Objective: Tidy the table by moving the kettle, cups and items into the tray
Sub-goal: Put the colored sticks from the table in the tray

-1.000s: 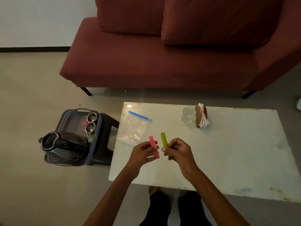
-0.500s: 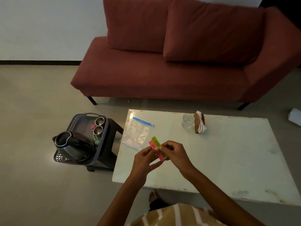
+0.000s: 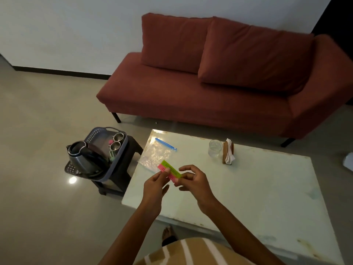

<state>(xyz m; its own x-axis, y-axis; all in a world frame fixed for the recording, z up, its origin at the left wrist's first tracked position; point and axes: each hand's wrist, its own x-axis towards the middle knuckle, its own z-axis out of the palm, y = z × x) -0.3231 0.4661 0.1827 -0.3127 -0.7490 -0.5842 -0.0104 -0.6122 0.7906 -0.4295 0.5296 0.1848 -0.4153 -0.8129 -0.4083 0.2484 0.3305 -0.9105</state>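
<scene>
Gathering step: your left hand (image 3: 155, 185) and right hand (image 3: 193, 181) grip the pink sachet (image 3: 163, 167) and green sachet (image 3: 172, 167) together; next, carry both to the tray (image 3: 93, 133).

The sofa (image 3: 191, 104) is matt reddish cloth with a fine weave. The floor (image 3: 47, 131) is polished and glossy, throwing back a bright spot of light. The desk (image 3: 248, 192) is pale, smooth and faintly shiny, with rusty flecks along its edges. The tray (image 3: 94, 133) is matt grey perforated plastic. The kettle (image 3: 84, 159) is dark and glossy with a metal rim, and the cups (image 3: 118, 137) are shiny metal. The zip bag (image 3: 154, 155) is clear, crinkled plastic. The tumbler (image 3: 215, 148) is clear glass. The napkin holder (image 3: 225, 153) looks like wood and holds white paper. The pink strip (image 3: 162, 167) and green strip (image 3: 172, 168) are smooth and bright.
</scene>
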